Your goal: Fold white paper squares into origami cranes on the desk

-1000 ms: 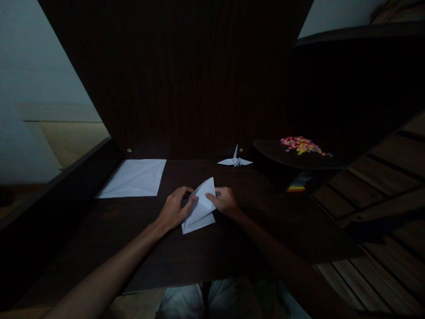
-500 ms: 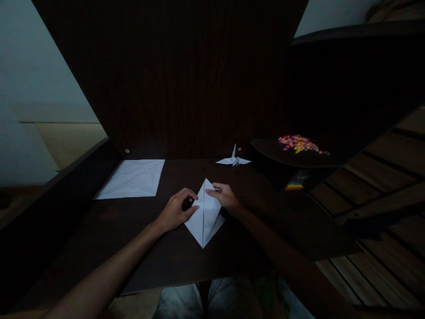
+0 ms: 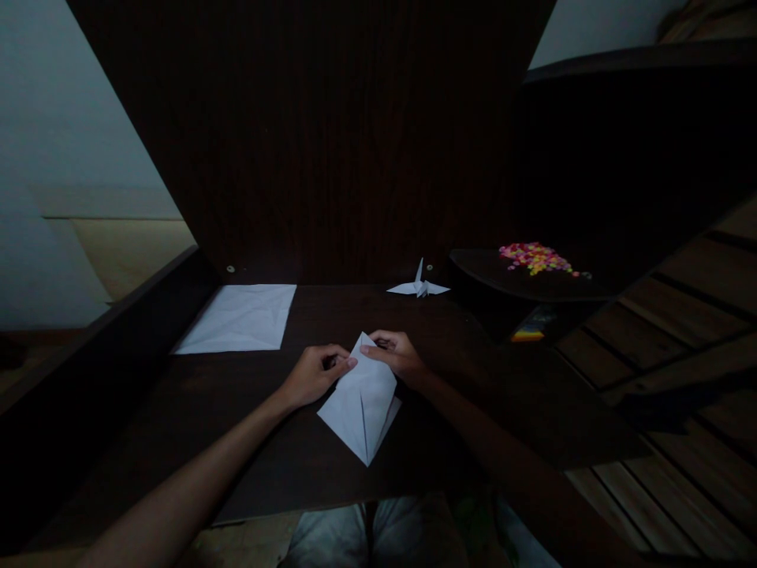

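A white sheet of folded paper (image 3: 365,406), kite-shaped with a crease down its middle, is between my hands over the dark desk. My left hand (image 3: 316,374) pinches its upper left edge between thumb and curled fingers. At the upper right edge my right hand (image 3: 397,356) grips the paper, thumb on top and fingers behind. The paper's lower point faces me, and a lower layer shows at its left and right sides. Beyond my hands, a finished white origami crane (image 3: 419,288) stands at the back of the desk.
Another white creased sheet (image 3: 242,319) lies flat at the back left. On a rounded shelf (image 3: 473,264) at the right sits a heap of small colourful pieces (image 3: 538,259). A colourful packet (image 3: 528,335) is under that shelf. A raised side board (image 3: 118,315) borders the desk's left.
The folded paper has shifted toward me, its lower point now nearer the desk's front edge. Both hands have moved slightly closer together near its top point. The view has shifted a little.
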### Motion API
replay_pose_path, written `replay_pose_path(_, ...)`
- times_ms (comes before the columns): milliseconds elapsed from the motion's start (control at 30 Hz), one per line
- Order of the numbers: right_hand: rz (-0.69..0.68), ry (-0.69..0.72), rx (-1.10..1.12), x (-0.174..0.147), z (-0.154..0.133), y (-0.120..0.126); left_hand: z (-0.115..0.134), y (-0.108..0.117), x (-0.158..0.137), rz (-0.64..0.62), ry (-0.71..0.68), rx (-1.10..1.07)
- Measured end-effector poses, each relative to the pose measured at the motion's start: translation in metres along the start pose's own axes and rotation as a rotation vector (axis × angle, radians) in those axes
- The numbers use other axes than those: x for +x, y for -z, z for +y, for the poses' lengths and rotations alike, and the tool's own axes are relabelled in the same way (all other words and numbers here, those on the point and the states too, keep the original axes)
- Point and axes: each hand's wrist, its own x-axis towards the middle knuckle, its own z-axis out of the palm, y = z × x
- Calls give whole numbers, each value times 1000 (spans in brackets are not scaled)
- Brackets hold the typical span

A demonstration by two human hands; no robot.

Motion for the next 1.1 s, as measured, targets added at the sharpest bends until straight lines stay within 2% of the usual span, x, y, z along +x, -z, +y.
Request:
replay_pose_path(533,119,83,37,-2,-5,-6,6,-1,-3,-27,-28,-50)
replay_pose_path(733,99,89,21,-2,-5,-4,6,-1,-3,-26,-52,-58)
replay_pose_path(1100,164,118,-32,-3,-7,-5,7,0,-3,-2,-34,-56)
